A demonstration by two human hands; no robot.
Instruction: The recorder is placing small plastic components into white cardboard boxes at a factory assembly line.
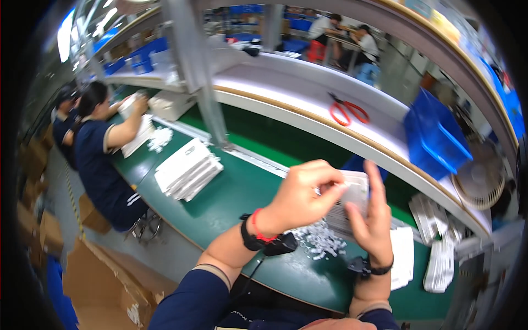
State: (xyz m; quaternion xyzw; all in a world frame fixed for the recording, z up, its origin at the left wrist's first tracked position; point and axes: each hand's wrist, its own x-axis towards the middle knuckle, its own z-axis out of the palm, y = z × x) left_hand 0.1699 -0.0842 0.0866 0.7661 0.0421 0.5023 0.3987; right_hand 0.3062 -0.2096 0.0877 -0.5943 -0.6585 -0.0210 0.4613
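My right hand (373,217) holds a flat, pale rectangular panel (357,190) raised above the green bench, its thumb in front and its fingers along the right edge. Thumb and fingers of my left hand (311,190) are pinched together against the panel's upper left part; whatever is between them is too small to make out. Below the hands lies a loose heap of small white pieces (320,241). A stack of white panels (401,256) is beside my right wrist, and another stack (188,169) sits farther left on the bench.
Above the bench runs a shelf with red-handled pliers (349,111), a blue bin (434,135) and a round fan (479,187). More white panels (439,267) lie at the right. At left, a co-worker (104,148) handles white parts. A cardboard box (104,280) stands lower left.
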